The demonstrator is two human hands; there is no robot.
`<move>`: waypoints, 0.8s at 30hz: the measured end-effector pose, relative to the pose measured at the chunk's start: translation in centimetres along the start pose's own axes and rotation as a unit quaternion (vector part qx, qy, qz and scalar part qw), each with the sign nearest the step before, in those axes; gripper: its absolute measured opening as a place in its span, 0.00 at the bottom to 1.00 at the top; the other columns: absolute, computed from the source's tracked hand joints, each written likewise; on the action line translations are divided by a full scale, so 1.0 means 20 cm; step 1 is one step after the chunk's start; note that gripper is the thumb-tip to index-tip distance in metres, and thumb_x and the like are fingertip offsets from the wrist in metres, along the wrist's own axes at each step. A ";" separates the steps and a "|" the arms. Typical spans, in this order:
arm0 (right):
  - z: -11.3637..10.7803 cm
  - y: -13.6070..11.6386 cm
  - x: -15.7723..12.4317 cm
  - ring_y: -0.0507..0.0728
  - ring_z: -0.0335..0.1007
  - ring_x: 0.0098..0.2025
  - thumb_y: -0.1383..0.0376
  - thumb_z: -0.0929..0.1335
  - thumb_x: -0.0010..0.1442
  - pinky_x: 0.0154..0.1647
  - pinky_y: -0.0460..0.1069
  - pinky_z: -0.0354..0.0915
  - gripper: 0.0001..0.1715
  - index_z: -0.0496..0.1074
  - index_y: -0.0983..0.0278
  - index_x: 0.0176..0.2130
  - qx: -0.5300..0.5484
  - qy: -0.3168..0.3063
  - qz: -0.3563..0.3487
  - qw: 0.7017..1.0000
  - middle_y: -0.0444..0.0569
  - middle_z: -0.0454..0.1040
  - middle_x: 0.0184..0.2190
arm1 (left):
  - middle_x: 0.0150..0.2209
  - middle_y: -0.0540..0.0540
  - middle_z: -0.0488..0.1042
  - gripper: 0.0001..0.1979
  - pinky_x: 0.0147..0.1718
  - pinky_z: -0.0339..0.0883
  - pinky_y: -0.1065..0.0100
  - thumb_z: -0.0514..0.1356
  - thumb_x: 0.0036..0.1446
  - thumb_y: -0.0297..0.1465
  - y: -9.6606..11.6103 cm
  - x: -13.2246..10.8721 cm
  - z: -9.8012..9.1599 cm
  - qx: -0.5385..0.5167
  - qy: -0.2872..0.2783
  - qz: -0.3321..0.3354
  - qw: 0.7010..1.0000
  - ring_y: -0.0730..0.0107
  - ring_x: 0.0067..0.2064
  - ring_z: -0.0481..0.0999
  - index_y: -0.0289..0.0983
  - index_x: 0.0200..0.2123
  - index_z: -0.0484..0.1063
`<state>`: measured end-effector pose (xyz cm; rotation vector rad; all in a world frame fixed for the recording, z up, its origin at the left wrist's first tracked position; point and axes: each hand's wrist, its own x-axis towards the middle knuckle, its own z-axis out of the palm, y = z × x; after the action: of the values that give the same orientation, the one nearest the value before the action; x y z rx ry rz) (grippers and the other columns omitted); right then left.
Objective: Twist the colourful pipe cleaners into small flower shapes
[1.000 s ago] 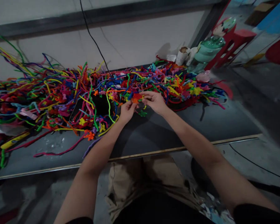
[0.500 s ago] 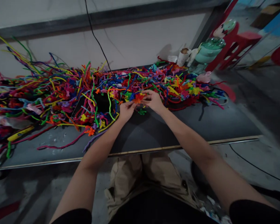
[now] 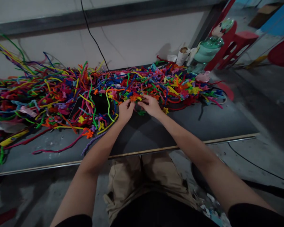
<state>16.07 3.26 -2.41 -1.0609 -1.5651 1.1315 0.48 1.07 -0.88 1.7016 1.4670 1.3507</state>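
Note:
My left hand (image 3: 126, 111) is closed, thumb and fingers pinched together at the near edge of a heap of coloured pipe cleaners (image 3: 142, 78). Right at its fingertips is a small fuzzy orange pipe-cleaner piece (image 3: 133, 98), with blue and yellow bits beside it. My right hand (image 3: 151, 106) reaches the same piece from the other side, its fingers bent in a loose pinch. The exact contact is too small and dark to make out. A green pipe-cleaner piece (image 3: 141, 112) lies between the hands, and a yellow one (image 3: 165, 110) by my right wrist.
The heap runs along the dark table (image 3: 144, 138) against the wall. A black phone-like slab (image 3: 100, 103) lies among the strands. A yellow marker-like stick (image 3: 14, 137) is at left. A green bottle (image 3: 208, 52) and paper cup (image 3: 182, 56) stand at back right, near a red stool (image 3: 242, 39).
The view has shifted slightly, so everything sits a little further left. My right hand has drawn slightly down and toward me. The orange piece stays near both hands' fingertips.

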 end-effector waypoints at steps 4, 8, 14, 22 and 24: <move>-0.11 -0.04 0.02 0.47 0.61 0.19 0.53 0.72 0.53 0.19 0.44 0.57 0.18 0.73 0.65 0.27 0.014 -0.151 0.051 0.987 0.45 0.74 0.22 | 0.18 0.54 0.60 0.15 0.25 0.56 0.73 0.59 0.56 0.25 0.02 0.01 0.00 -0.121 -0.036 -0.041 0.991 0.76 0.22 0.60 0.36 0.18 0.64; -0.25 -0.14 0.12 0.46 0.60 0.18 0.62 0.74 0.51 0.18 0.43 0.54 0.11 0.74 0.65 0.24 -0.047 -0.269 0.068 0.959 0.42 0.72 0.18 | 0.20 0.52 0.65 0.13 0.26 0.58 0.72 0.60 0.58 0.29 0.04 0.01 -0.04 -0.147 -0.130 -0.019 0.980 0.74 0.24 0.64 0.36 0.21 0.69; -0.33 -0.27 0.42 0.47 0.63 0.21 0.70 0.77 0.44 0.23 0.43 0.57 0.06 0.76 0.67 0.22 -0.195 -0.335 0.001 0.922 0.39 0.69 0.15 | 0.25 0.46 0.69 0.12 0.35 0.63 0.67 0.55 0.61 0.30 0.13 0.02 -0.15 0.070 -0.264 0.217 0.937 0.67 0.32 0.69 0.38 0.24 0.70; 0.02 -0.45 0.31 0.58 0.74 0.36 0.64 0.69 0.62 0.37 0.50 0.64 0.15 0.75 0.66 0.25 -0.412 -0.139 -0.202 0.877 0.48 0.70 0.21 | 0.32 0.38 0.74 0.09 0.46 0.67 0.59 0.52 0.58 0.26 0.10 0.03 -0.08 0.278 -0.208 0.264 0.900 0.55 0.43 0.74 0.34 0.32 0.72; 0.10 -0.53 0.16 0.61 0.73 0.40 0.73 0.64 0.63 0.36 0.52 0.64 0.14 0.76 0.68 0.29 -0.516 -0.142 -0.232 0.813 0.54 0.75 0.28 | 0.32 0.38 0.74 0.06 0.43 0.67 0.60 0.55 0.55 0.28 0.05 0.06 -0.10 0.256 -0.142 0.207 0.934 0.54 0.42 0.74 0.35 0.31 0.72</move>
<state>11.98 3.63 8.05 -1.0572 -2.6097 0.0040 -0.95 1.50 1.02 2.5351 1.4146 0.8838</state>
